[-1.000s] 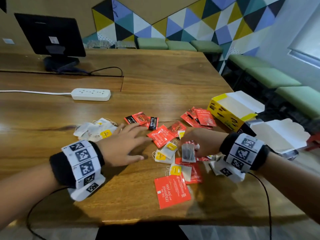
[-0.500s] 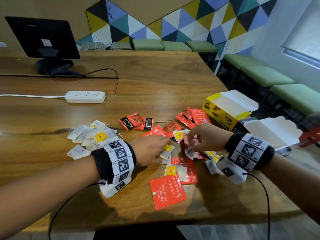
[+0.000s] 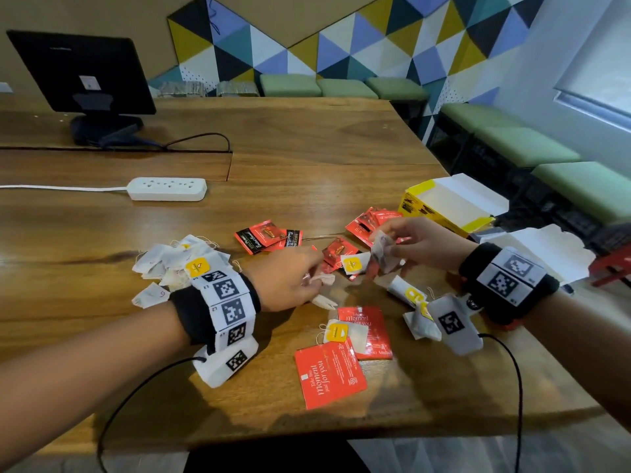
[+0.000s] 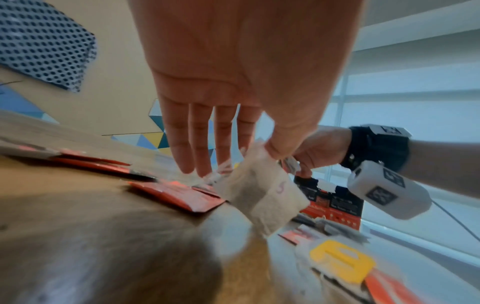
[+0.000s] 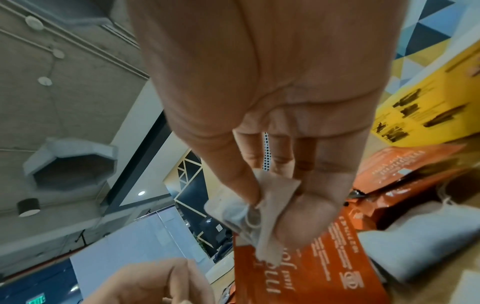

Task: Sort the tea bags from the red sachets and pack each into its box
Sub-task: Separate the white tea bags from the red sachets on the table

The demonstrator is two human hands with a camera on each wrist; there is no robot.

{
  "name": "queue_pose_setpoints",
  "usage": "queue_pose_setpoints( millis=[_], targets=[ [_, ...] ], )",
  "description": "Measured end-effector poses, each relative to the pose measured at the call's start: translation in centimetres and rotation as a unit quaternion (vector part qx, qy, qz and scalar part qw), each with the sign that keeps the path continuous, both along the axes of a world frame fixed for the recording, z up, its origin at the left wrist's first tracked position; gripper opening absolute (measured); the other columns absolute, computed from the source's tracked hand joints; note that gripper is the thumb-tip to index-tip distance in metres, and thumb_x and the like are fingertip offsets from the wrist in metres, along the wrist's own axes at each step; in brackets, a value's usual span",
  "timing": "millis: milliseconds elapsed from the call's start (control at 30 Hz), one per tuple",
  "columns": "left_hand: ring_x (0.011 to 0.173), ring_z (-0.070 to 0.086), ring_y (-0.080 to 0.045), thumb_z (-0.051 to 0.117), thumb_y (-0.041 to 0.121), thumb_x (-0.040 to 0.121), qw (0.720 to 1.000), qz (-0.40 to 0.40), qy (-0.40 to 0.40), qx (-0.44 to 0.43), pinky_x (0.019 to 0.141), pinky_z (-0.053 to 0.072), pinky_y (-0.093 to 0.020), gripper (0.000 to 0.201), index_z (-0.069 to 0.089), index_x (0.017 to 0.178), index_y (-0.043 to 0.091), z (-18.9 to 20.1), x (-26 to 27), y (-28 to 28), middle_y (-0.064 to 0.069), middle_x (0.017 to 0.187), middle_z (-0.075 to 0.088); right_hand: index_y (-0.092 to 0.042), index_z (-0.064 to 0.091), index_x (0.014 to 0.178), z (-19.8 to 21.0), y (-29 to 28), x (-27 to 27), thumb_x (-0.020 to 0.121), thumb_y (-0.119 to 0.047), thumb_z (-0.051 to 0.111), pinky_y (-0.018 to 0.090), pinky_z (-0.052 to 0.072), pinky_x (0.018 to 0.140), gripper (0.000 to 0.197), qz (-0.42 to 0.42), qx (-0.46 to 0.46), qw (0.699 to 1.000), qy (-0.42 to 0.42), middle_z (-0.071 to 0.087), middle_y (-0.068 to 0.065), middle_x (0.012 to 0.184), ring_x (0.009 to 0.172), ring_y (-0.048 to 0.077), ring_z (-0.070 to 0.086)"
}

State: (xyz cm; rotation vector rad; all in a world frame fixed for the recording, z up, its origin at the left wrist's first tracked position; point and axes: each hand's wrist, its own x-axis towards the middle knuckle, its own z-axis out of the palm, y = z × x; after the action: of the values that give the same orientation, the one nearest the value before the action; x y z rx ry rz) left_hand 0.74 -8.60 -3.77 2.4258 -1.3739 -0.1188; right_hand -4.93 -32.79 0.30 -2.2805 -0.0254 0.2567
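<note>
White tea bags and red sachets lie mixed on the wooden table (image 3: 307,155). My left hand (image 3: 309,276) pinches a tea bag (image 3: 322,279) low over the heap; the left wrist view shows thumb and forefinger on that tea bag (image 4: 262,193). My right hand (image 3: 386,235) holds a crumpled tea bag (image 3: 382,256) lifted above the sachets, pinched between thumb and fingers in the right wrist view (image 5: 262,207). A sorted pile of tea bags (image 3: 177,262) sits left of my left wrist. Red sachets (image 3: 329,377) lie near the front edge, with more red sachets (image 3: 263,235) further back.
An open yellow box (image 3: 440,206) stands at the table's right edge, behind my right hand. A second open box (image 3: 546,254) with white flaps lies further right. A white power strip (image 3: 167,188) and a monitor (image 3: 82,73) are at the back left.
My left hand moved right from flat on the table into the heap and took a tea bag. My right hand rose from the heap with a tea bag.
</note>
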Motion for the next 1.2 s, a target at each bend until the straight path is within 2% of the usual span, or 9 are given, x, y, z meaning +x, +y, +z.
queue_pose_setpoints(
  millis=[233,400,500,567,700,800,867,967,1200],
  targets=[
    [0.06,0.05,-0.022,0.059,0.022,0.079,0.991,0.034,0.11,-0.071,0.059,0.04,-0.034,0.028,0.039,0.059,0.021,0.8,0.1,0.8,-0.007,0.063,0.054,-0.017,0.051,0.121,-0.3,0.6,0.4,0.088,0.012,0.047,0.038,0.058,0.073,0.044,0.028,0.112,0.993,0.016,0.057,0.006,0.074,0.076,0.025,0.065],
    [0.055,0.036,-0.014,0.044,0.028,0.082,0.988,0.04,0.128,-0.071,0.055,0.03,-0.032,0.018,0.037,0.071,0.015,0.3,-0.2,0.5,0.001,0.061,0.043,-0.006,0.057,0.082,0.1,1.0,0.7,0.091,0.005,0.046,0.018,0.051,0.058,0.018,0.0,0.169,0.986,-0.009,0.065,0.003,0.064,0.058,0.011,0.064],
    [0.054,0.036,-0.013,0.044,0.019,0.09,0.985,0.029,0.162,-0.045,0.053,0.031,-0.029,0.01,0.037,0.089,0.012,0.1,0.0,0.3,0.003,0.066,0.043,-0.007,0.052,0.067,0.2,0.6,1.1,0.087,0.012,0.038,0.018,0.041,0.048,0.031,-0.077,0.111,0.99,-0.033,0.057,0.008,0.06,0.046,0.008,0.053],
    [0.061,0.044,-0.012,0.052,0.032,0.09,0.988,0.015,0.153,0.0,0.057,0.039,-0.03,0.026,0.038,0.1,0.013,0.0,-0.2,0.5,0.003,0.074,0.049,-0.008,0.049,0.065,0.0,0.1,1.4,0.083,0.014,0.033,0.018,0.038,0.046,0.033,-0.097,0.082,0.991,-0.034,0.052,0.01,0.063,0.045,0.009,0.047],
    [0.092,0.053,-0.019,0.062,0.05,0.078,0.99,-0.007,0.07,0.126,0.08,0.048,-0.039,0.052,0.04,0.113,0.018,-0.9,-0.7,0.8,-0.001,0.105,0.052,0.001,0.053,0.073,-0.7,-0.8,1.6,0.087,0.003,0.038,0.024,0.037,0.053,0.021,-0.085,-0.052,0.995,-0.014,0.051,0.007,0.063,0.053,0.014,0.045],
    [0.103,0.05,-0.02,0.059,0.05,0.081,0.973,-0.013,0.007,0.23,0.078,0.044,-0.031,0.066,0.032,0.131,0.017,-1.2,-0.8,0.6,-0.003,0.12,0.044,-0.013,0.048,0.07,-1.5,-0.9,1.9,0.086,-0.003,0.045,0.027,0.037,0.063,0.019,-0.038,-0.217,0.975,0.022,0.05,-0.003,0.069,0.066,0.013,0.048],
    [0.103,0.05,-0.02,0.057,0.046,0.084,0.971,-0.002,0.016,0.24,0.078,0.044,-0.03,0.062,0.032,0.132,0.016,-1.3,-0.8,0.6,-0.004,0.123,0.042,-0.017,0.059,0.099,-2.1,-0.9,2.1,0.087,-0.009,0.051,0.027,0.041,0.073,0.017,-0.015,-0.281,0.958,0.064,0.058,0.0,0.093,0.09,0.018,0.055],
    [0.101,0.052,-0.022,0.053,0.032,0.088,0.975,-0.003,0.012,0.223,0.081,0.048,-0.034,0.044,0.038,0.126,0.014,-1.2,-0.9,0.6,-0.006,0.117,0.047,-0.018,0.047,0.132,-2.6,-0.8,2.2,0.086,-0.013,0.059,0.027,0.044,0.082,0.047,-0.007,-0.329,0.939,0.098,0.057,0.005,0.122,0.114,0.023,0.053],
    [0.085,0.049,-0.018,0.044,0.025,0.091,0.981,0.01,0.029,0.192,0.076,0.046,-0.033,0.024,0.043,0.112,0.012,0.2,0.4,-0.1,-0.002,0.097,0.045,-0.013,0.065,0.098,-2.7,-1.0,2.2,0.078,-0.024,0.071,0.025,0.035,0.066,0.024,-0.002,-0.394,0.918,0.05,0.051,0.001,0.091,0.086,0.017,0.046]
  ],
)
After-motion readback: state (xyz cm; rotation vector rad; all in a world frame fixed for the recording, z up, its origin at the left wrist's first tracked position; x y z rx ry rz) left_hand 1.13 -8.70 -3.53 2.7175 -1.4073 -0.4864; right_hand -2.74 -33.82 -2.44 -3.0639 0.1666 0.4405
